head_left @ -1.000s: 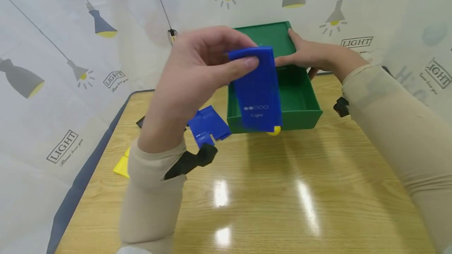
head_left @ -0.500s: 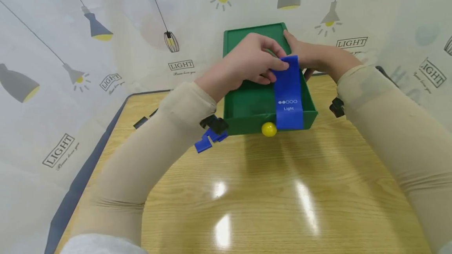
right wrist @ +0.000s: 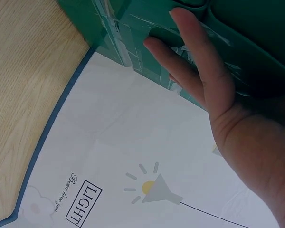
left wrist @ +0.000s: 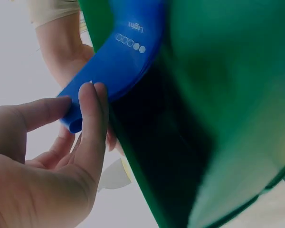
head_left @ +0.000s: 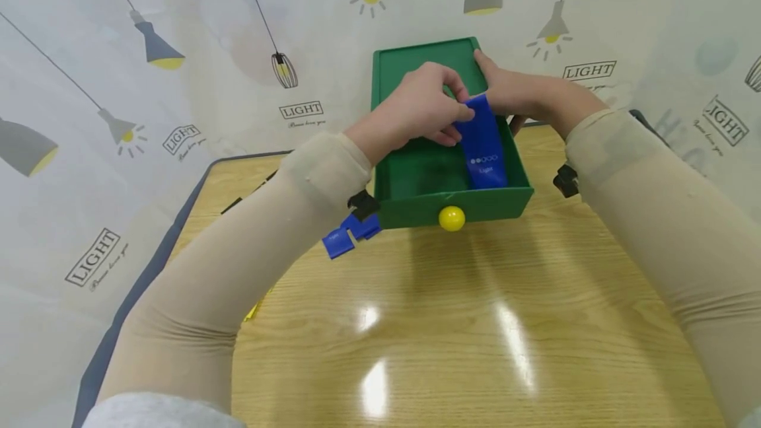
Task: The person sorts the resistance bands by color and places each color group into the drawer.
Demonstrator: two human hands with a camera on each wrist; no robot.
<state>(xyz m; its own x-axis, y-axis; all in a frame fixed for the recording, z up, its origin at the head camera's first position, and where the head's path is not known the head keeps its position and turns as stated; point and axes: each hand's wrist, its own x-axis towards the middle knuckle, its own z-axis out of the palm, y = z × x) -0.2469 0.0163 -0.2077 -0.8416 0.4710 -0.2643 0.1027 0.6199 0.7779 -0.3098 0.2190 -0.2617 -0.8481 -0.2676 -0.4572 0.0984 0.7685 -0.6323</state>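
Note:
A blue resistance band (head_left: 483, 141) marked "Light" is pinched at its upper end by my left hand (head_left: 423, 103). Its lower end hangs inside the open green drawer (head_left: 410, 209), near the right wall. In the left wrist view, thumb and fingers pinch the folded end of the band (left wrist: 126, 57), which curves into the drawer. My right hand (head_left: 516, 90) rests against the right side of the green cabinet (head_left: 416, 65), behind the drawer. The right wrist view has two of its fingers (right wrist: 210, 71) extended along the cabinet's side.
A yellow knob (head_left: 452, 218) sits on the drawer front. Left of it, another blue band (head_left: 339, 243) lies on the wooden table (head_left: 452, 322). Black pieces (head_left: 232, 205) and a bit of yellow (head_left: 254, 310) show beside my left sleeve. A lamp-print curtain (head_left: 226, 98) hangs behind.
My left hand has carried the blue band rightward to the drawer. The band's lower end has passed from in front of the drawer to inside it. My right hand stays at the cabinet.

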